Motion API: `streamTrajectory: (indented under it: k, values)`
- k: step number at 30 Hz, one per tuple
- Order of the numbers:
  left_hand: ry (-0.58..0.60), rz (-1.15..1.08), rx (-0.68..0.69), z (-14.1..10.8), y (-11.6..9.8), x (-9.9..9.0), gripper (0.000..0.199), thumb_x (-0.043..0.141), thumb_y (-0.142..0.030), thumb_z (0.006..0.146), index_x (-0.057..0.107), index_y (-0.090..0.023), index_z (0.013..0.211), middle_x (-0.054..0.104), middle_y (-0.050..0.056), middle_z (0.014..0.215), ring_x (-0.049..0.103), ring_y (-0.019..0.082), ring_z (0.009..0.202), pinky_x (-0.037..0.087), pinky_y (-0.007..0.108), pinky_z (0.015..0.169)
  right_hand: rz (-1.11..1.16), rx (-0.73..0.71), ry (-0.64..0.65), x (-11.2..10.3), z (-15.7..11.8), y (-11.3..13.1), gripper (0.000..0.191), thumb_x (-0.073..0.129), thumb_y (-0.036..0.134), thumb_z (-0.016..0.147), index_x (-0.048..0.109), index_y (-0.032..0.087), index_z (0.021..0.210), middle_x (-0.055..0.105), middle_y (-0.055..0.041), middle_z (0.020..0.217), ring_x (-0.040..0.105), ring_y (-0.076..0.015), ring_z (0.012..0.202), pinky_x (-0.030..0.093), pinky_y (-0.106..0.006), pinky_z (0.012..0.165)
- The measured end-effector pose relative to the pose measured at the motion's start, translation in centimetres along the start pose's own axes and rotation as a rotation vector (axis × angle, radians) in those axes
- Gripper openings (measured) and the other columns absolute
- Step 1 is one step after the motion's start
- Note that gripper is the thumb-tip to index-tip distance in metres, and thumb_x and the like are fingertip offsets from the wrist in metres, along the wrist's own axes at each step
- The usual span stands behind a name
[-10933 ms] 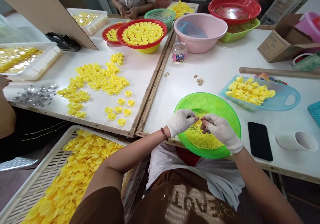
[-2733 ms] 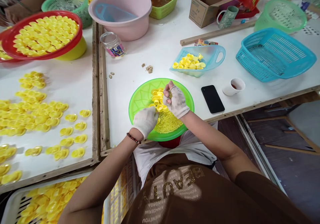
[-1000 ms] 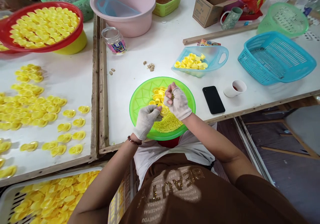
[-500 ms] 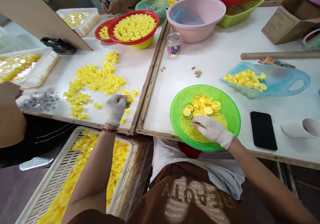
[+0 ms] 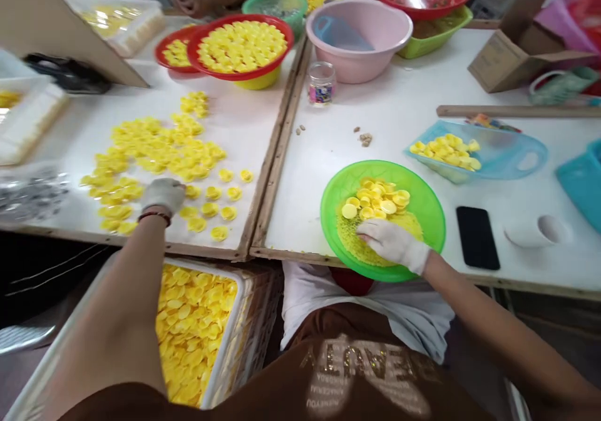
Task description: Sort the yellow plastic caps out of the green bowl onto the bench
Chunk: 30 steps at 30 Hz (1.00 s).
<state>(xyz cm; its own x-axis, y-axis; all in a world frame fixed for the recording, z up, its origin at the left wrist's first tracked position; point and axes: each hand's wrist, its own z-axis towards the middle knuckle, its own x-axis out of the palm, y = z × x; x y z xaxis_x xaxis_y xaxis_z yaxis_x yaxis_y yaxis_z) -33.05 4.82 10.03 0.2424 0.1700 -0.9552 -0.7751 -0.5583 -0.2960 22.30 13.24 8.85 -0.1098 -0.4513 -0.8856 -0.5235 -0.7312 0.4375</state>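
My left hand (image 5: 163, 197), in a white cotton glove, is curled over the white table top (image 5: 56, 202) among scattered yellow plastic caps (image 5: 154, 148). Its fingers are hidden and blurred. My right hand (image 5: 392, 244), also gloved, lies flat inside a green plastic bowl (image 5: 429, 211), resting on fine yellow granules (image 5: 350, 242). A heap of larger yellow caps (image 5: 375, 198) sits just beyond its fingertips. Below my left forearm, a white crate (image 5: 225, 339) is filled with yellow discs (image 5: 192, 327).
A raised wooden strip (image 5: 277, 145) divides the two tables. A red basin of caps (image 5: 239, 45), a pink basin (image 5: 359, 36) and a blue tray of caps (image 5: 444, 151) stand beyond. A black phone (image 5: 477, 238) and a white cup (image 5: 535, 230) lie right of the bowl.
My left hand has moved out of the bowl and further left over the scattered caps. My right hand has dropped flat onto the granules. The view has swung left and down.
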Motion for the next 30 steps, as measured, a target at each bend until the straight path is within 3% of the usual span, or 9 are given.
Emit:
streamTrajectory:
  k: [4, 9, 12, 16, 19, 22, 24, 28, 30]
  values:
    - [-0.137, 0.100, -0.066, -0.1, -3.6, 0.2, 0.034, 0.050, -0.055, 0.086, 0.058, -0.025, 0.071, 0.069, 0.010, 0.085, 0.063, 0.049, 0.115, 0.051, 0.072, 0.095, -0.190, 0.063, 0.184, 0.3, 1.5, 1.3, 0.031, 0.051, 0.028, 0.101, 0.069, 0.011, 0.120, 0.068, -0.0201, 0.121, 0.065, -0.0303, 0.109, 0.050, -0.042, 0.096]
    - [-0.261, -0.227, 0.492, -6.3, -18.3, 0.2, 0.029, 0.051, -0.039, 0.094, 0.072, -0.019, 0.097, 0.073, 0.009, 0.106, 0.066, 0.031, 0.112, 0.051, 0.048, 0.104, -0.017, 0.191, 0.276, 0.6, 1.9, 1.7, 0.030, 0.047, 0.038, 0.104, 0.067, 0.016, 0.101, 0.072, -0.0133, 0.097, 0.066, -0.0237, 0.084, 0.045, -0.033, 0.073]
    - [0.101, -0.162, 0.753, -10.6, -27.8, 2.4, 0.027, 0.047, -0.025, 0.094, 0.073, -0.018, 0.096, 0.073, 0.011, 0.104, 0.068, 0.027, 0.102, 0.053, 0.039, 0.095, 0.421, 0.260, 0.136, 0.1, 1.6, 1.0, 0.031, 0.064, 0.040, 0.095, 0.058, 0.020, 0.072, 0.061, -0.0017, 0.069, 0.053, -0.0153, 0.062, 0.036, -0.028, 0.059]
    - [0.495, 0.104, 0.735, -13.7, -35.1, 7.3, 0.020, 0.060, -0.017, 0.087, 0.072, -0.014, 0.103, 0.072, 0.018, 0.106, 0.071, 0.033, 0.101, 0.053, 0.040, 0.088, 1.264, 0.462, -0.148, -1.2, 1.1, -0.5, 0.040, 0.070, 0.053, 0.088, 0.050, 0.023, 0.070, 0.044, 0.0071, 0.053, 0.033, -0.0093, 0.044, 0.025, -0.024, 0.043]
    - [0.552, 0.128, 0.700, -14.0, -36.3, 9.8, 0.028, 0.067, -0.012, 0.079, 0.070, -0.013, 0.108, 0.072, 0.021, 0.106, 0.072, 0.038, 0.099, 0.054, 0.042, 0.084, 1.558, 0.529, -0.267, -2.3, 0.7, -1.7, 0.036, 0.060, 0.056, 0.093, 0.052, 0.022, 0.084, 0.046, 0.0080, 0.058, 0.037, -0.0081, 0.043, 0.029, -0.021, 0.042]
    - [0.541, 0.067, 0.693, -13.4, -35.5, 10.1, 0.030, 0.066, -0.016, 0.082, 0.068, -0.014, 0.112, 0.072, 0.019, 0.105, 0.072, 0.037, 0.100, 0.054, 0.043, 0.085, 1.928, 0.589, -0.405, -3.2, 0.4, -2.4, 0.031, 0.058, 0.045, 0.098, 0.049, 0.020, 0.083, 0.049, 0.0070, 0.060, 0.042, -0.0063, 0.044, 0.029, -0.017, 0.041]
    - [0.618, -0.196, 0.596, -13.4, -34.7, 9.6, 0.031, 0.064, -0.023, 0.086, 0.066, -0.015, 0.116, 0.072, 0.016, 0.102, 0.072, 0.034, 0.098, 0.055, 0.043, 0.087, 2.057, 0.561, -0.503, -3.8, 0.5, -2.4, 0.034, 0.057, 0.043, 0.101, 0.045, 0.021, 0.078, 0.045, 0.0087, 0.057, 0.035, -0.0045, 0.040, 0.022, -0.015, 0.038]
    - [1.072, -1.059, 0.197, -15.0, -33.7, 9.1, 0.045, 0.070, -0.028, 0.086, 0.058, -0.016, 0.127, 0.070, 0.010, 0.108, 0.074, 0.024, 0.094, 0.058, 0.041, 0.091, 2.084, 0.353, -0.710, -5.1, 0.9, -1.2, 0.038, 0.060, 0.049, 0.100, 0.046, 0.021, 0.079, 0.042, 0.0106, 0.055, 0.030, -0.0037, 0.038, 0.020, -0.016, 0.036]
    - [1.211, -1.296, 0.055, -16.2, -33.7, 9.4, 0.049, 0.077, -0.025, 0.082, 0.058, -0.017, 0.126, 0.068, 0.009, 0.115, 0.074, 0.021, 0.095, 0.058, 0.038, 0.093, 2.040, 0.235, -0.802, -5.6, 1.3, -0.3, 0.038, 0.061, 0.051, 0.099, 0.048, 0.021, 0.080, 0.044, 0.0100, 0.057, 0.033, -0.0042, 0.038, 0.024, -0.017, 0.037]
